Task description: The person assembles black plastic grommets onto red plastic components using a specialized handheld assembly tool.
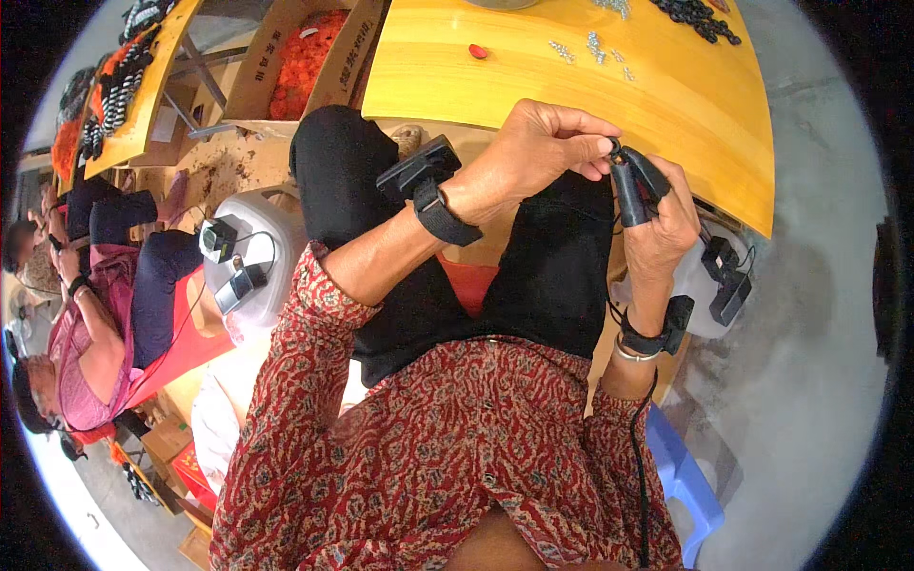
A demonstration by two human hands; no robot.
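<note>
Your left hand (543,143) and right hand (666,224) meet in front of your lap, just off the near edge of the yellow bench (571,86) and not resting on it. Between them is a small dark part (630,181), elongated, with its long axis running from upper left to lower right in the head view; its upper end points toward your left fingertips and the bench edge, its lower end sits against your right hand.

Left grip: fingers curled, thumb and fingertips pressed together on the upper tip of the dark part. Right grip: closed round the lower body of the part; the right forefinger appears covered by a dark finger sleeve, so where sleeve ends and part begins cannot be told with certainty.

Both wrists carry black strapped devices (428,181); the right wrist also shows a thin silver bangle (633,354), and a black cable (640,457) runs down from it along your patterned sleeve.

On the bench, well apart from the hands: one small red piece (478,51) near the middle, scattered small silver pieces (590,46) toward the far edge, a heap of black parts (700,19) at the far right corner.

Past the bench's left edge stands a cardboard box of orange-red pieces (303,59). A blue plastic stool (685,476) shows under you at your right. Other seated people (95,324) work at your left.
</note>
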